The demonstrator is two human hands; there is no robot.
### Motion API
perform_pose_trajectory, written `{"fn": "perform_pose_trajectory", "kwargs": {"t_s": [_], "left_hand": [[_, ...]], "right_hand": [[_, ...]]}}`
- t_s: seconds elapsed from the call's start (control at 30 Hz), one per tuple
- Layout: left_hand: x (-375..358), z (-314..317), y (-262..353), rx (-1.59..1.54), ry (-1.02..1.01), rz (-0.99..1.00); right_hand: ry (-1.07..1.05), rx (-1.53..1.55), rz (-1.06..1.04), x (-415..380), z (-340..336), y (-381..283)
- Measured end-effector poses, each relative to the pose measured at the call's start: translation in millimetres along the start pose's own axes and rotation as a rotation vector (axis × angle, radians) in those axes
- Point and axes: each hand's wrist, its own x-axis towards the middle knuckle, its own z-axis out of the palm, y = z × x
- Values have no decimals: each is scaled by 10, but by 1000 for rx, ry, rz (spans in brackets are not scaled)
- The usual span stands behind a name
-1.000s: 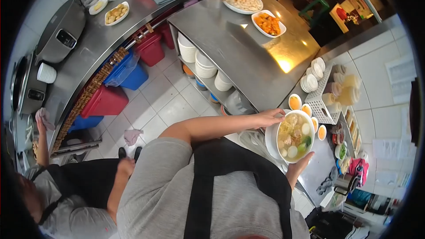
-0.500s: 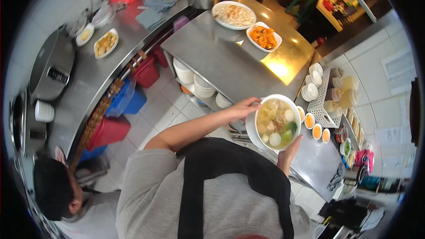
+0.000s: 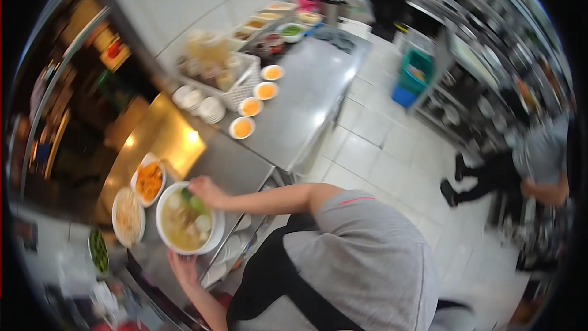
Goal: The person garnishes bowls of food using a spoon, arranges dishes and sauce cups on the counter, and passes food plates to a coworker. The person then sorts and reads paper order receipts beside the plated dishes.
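Note:
A white bowl of soup [image 3: 188, 220] with broth, pale round balls and green leafy vegetable is between my two hands. A white plate [image 3: 217, 233] shows under its near side. My right hand [image 3: 208, 194] grips the rim beside the greens, with the thumb side over the edge. My left hand [image 3: 182, 263] supports the bowl from the opposite side, its fingers partly hidden underneath. The bowl overlaps the steel counter [image 3: 229, 162] in this view. Right beside it are a dish of orange food pieces [image 3: 149, 182] and an oval dish of rice [image 3: 128, 217].
Small white bowls with orange contents [image 3: 251, 107] line the counter beside a white basket of bottles [image 3: 245, 76]. Stacked white cups [image 3: 211, 110] stand nearby. Crockery [image 3: 229, 250] fills a shelf below. A green bin [image 3: 414, 70] and another person [image 3: 539, 159] are at right.
My view has swung round to the right. The soup bowl, held in both hands, has moved over the counter, close to the rice and orange food dishes.

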Motion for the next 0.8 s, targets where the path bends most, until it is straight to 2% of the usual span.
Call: {"fn": "perform_pose_trajectory", "kwargs": {"t_s": [0.03, 0.07, 0.13, 0.2, 0.23, 0.4, 0.53, 0.6, 0.63, 0.67, 0.73, 0.8], "left_hand": [[31, -99, 51, 2, -47, 5], [173, -378, 14, 25, -80, -18], [278, -585, 71, 60, -109, -38], [317, -619, 142, 99, -116, -48], [340, -645, 233, 134, -202, -84], [508, -773, 296, 83, -260, -110], [524, -794, 320, 9, -330, -105], [714, -1001, 187, -45, -248, -111], [588, -891, 213, -41, -248, -71], [482, -770, 224, -81, -189, -45], [305, -629, 269, -207, -9, -54], [172, -697, 204, -170, 55, 34]], "right_hand": [[20, -32, 32, -50, 73, -178], [3, -21, 23, 43, 265, -23], [46, 6, 150, 37, 415, -138], [40, -70, 186, -94, 344, -458], [30, -76, 156, -105, 355, -487], [29, -45, 109, -84, 371, -575], [11, -154, 223, -2, 436, -610], [4, -138, 199, 35, 427, -581], [-17, -98, -46, 389, 678, 1], [6, -64, 63, 35, 335, -480], [-107, -21, -31, -127, -6, -654], [-48, -38, -169, -281, -313, -672]]}}
